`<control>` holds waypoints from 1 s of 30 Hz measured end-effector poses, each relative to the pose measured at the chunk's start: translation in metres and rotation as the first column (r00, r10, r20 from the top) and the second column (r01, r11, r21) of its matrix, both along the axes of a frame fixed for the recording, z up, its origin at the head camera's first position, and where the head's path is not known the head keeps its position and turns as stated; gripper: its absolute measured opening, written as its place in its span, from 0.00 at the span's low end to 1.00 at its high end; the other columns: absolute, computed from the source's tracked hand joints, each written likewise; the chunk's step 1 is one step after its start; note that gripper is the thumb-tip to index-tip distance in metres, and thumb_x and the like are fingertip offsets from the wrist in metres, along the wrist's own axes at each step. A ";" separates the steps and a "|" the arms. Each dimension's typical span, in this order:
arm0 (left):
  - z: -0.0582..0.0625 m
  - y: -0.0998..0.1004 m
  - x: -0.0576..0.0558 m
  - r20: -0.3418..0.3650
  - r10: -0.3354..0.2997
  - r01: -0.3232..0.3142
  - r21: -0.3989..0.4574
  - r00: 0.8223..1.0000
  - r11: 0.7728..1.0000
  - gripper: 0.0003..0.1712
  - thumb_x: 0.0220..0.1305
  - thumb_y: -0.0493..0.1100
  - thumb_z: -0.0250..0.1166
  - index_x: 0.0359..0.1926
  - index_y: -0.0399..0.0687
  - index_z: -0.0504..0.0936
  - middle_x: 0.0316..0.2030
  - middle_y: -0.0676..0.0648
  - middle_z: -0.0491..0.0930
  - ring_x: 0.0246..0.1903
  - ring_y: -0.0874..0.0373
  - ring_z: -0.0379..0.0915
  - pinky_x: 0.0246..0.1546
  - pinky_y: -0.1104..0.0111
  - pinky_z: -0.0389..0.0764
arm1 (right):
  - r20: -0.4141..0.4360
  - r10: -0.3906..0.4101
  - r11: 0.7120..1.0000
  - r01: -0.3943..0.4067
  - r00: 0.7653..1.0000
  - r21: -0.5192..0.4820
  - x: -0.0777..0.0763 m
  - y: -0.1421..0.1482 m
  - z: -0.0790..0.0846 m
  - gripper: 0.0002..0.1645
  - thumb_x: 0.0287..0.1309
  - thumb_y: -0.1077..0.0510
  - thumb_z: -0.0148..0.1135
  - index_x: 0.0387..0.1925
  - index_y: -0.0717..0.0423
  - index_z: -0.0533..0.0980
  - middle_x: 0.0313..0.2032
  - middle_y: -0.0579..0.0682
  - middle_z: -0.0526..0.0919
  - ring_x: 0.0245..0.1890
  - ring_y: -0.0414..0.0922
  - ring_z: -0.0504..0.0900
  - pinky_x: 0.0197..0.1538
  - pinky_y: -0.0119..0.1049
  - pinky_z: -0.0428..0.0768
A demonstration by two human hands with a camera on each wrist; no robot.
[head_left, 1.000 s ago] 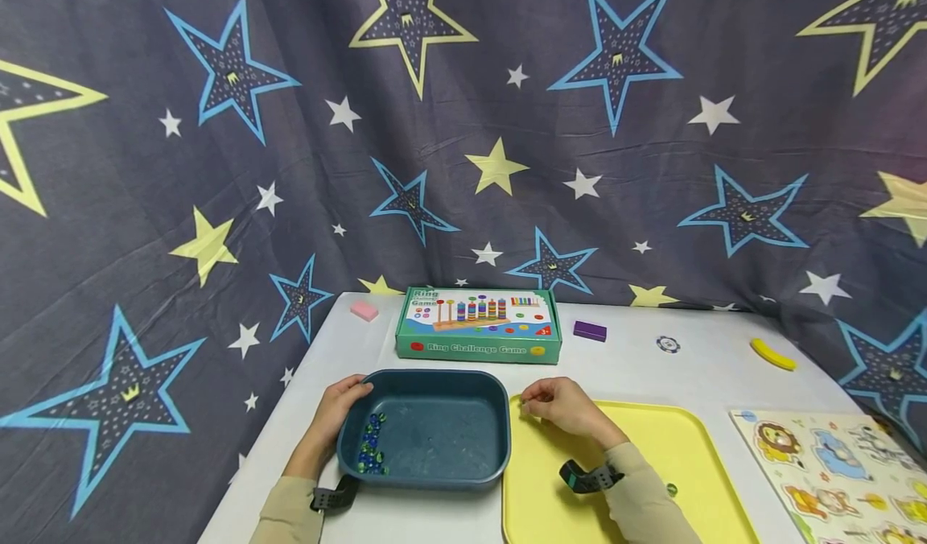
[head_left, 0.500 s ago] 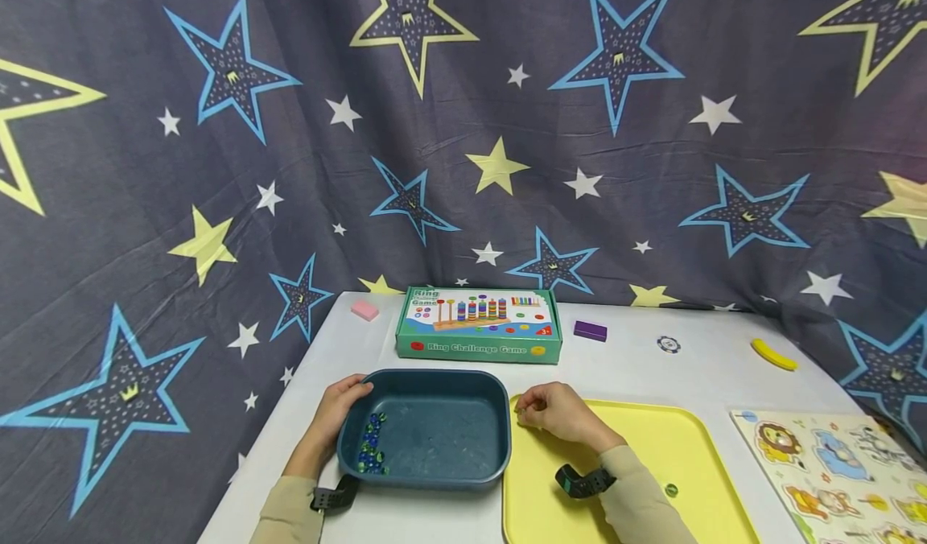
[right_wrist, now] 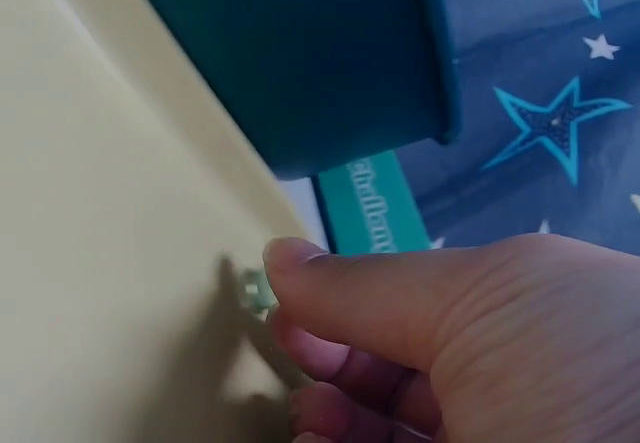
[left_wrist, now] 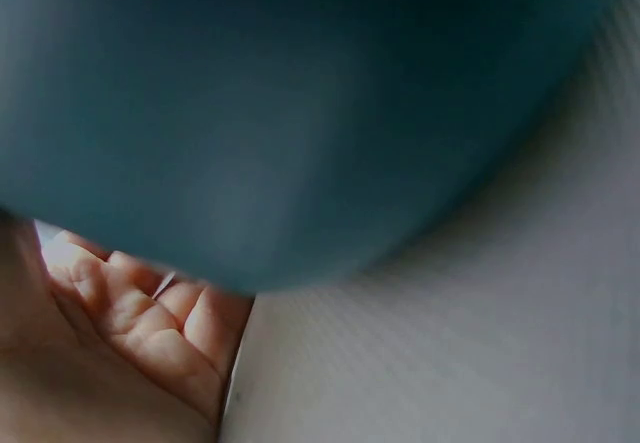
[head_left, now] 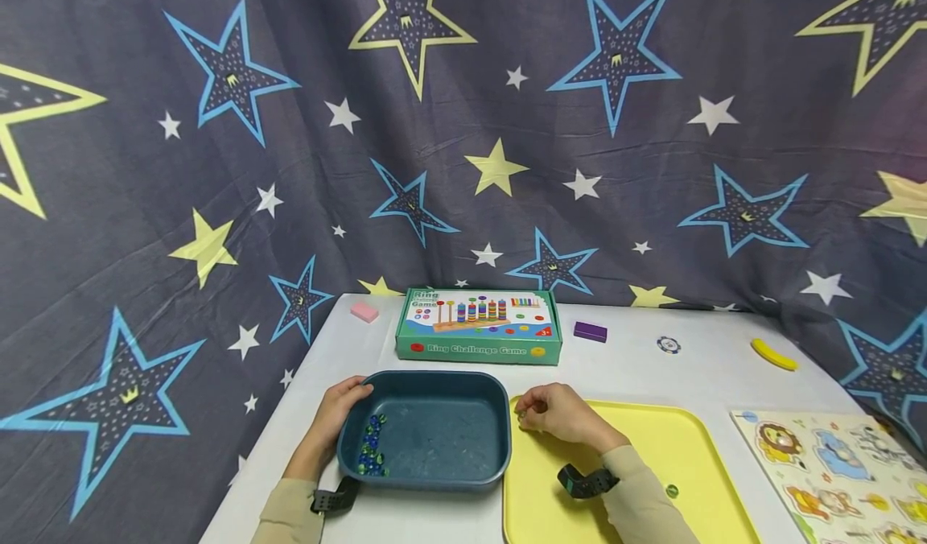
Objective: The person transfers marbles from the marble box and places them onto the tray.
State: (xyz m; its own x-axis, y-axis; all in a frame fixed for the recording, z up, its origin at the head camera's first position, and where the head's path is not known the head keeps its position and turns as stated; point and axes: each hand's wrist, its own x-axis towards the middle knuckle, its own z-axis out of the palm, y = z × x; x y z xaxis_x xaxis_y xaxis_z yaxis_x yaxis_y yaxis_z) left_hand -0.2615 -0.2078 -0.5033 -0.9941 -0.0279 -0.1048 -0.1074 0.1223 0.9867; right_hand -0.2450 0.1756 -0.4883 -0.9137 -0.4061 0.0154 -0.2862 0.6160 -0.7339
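My left hand [head_left: 335,412] grips the left rim of a dark teal plastic bin [head_left: 445,439], thumb over the edge and fingers along its outer wall. Several blue and green glass marbles [head_left: 372,447] lie inside, gathered at the left end. In the head view my right hand [head_left: 565,415] is low over the far-left corner of a yellow tray [head_left: 536,488]. The right wrist view shows thumb and fingertips pinching a pale green marble [right_wrist: 254,290] close to the tray's surface. Another green marble [head_left: 672,491] lies on the tray, right of the forearm.
A green Ring Challenge Game box [head_left: 478,347] stands behind the bin. Along the back are a pink block [head_left: 364,311], a purple block [head_left: 590,331], a poker chip [head_left: 669,344] and a yellow curved piece [head_left: 773,355]. An animal puzzle board [head_left: 833,471] lies right of the tray.
My right hand has come slightly nearer to me, staying at the tray's far-left corner. The left hand and the bin have stayed put.
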 end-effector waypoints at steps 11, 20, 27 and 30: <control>0.001 0.000 0.001 -0.007 -0.002 0.002 -0.007 1.000 1.000 0.18 0.59 0.46 0.60 0.42 0.36 0.78 0.33 0.41 0.79 0.31 0.55 0.74 0.31 0.68 0.74 | -0.133 -0.090 0.994 0.082 0.987 -0.065 0.005 0.006 0.035 0.06 0.54 0.56 0.61 0.35 0.50 0.80 0.27 0.40 0.78 0.22 0.41 0.72 0.26 0.31 0.70; -0.001 0.002 0.002 -0.024 0.010 -0.010 -0.024 1.000 1.000 0.19 0.58 0.50 0.60 0.40 0.38 0.79 0.33 0.44 0.79 0.32 0.56 0.73 0.33 0.68 0.74 | -0.105 -0.059 0.969 0.032 0.993 -0.247 0.019 -0.015 0.060 0.10 0.57 0.49 0.58 0.36 0.47 0.80 0.32 0.47 0.81 0.24 0.41 0.75 0.25 0.33 0.74; 0.002 0.002 0.002 -0.030 0.025 -0.027 -0.067 0.999 0.997 0.24 0.60 0.55 0.57 0.43 0.38 0.79 0.37 0.45 0.79 0.38 0.57 0.71 0.43 0.68 0.69 | -0.005 0.013 0.939 -0.014 1.000 -0.343 0.028 -0.046 0.064 0.10 0.58 0.49 0.57 0.36 0.48 0.79 0.29 0.51 0.80 0.26 0.47 0.76 0.26 0.37 0.76; 0.002 0.001 0.003 -0.023 0.031 -0.032 -0.070 0.999 0.997 0.26 0.62 0.57 0.54 0.45 0.39 0.79 0.39 0.44 0.79 0.40 0.57 0.71 0.44 0.67 0.69 | 0.060 0.077 0.926 -0.049 0.995 -0.374 0.031 -0.063 0.058 0.10 0.60 0.52 0.56 0.38 0.51 0.78 0.32 0.54 0.81 0.26 0.45 0.76 0.29 0.41 0.77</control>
State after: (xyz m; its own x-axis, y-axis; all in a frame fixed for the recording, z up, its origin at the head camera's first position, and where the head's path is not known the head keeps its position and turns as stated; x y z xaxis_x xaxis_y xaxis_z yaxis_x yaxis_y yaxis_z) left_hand -0.2588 -0.2072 -0.5017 -0.9946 -0.0657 -0.0799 -0.0910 0.1885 0.9778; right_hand -0.2139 0.1124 -0.4303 -0.8906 -0.4409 0.1117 -0.2537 0.2777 -0.9266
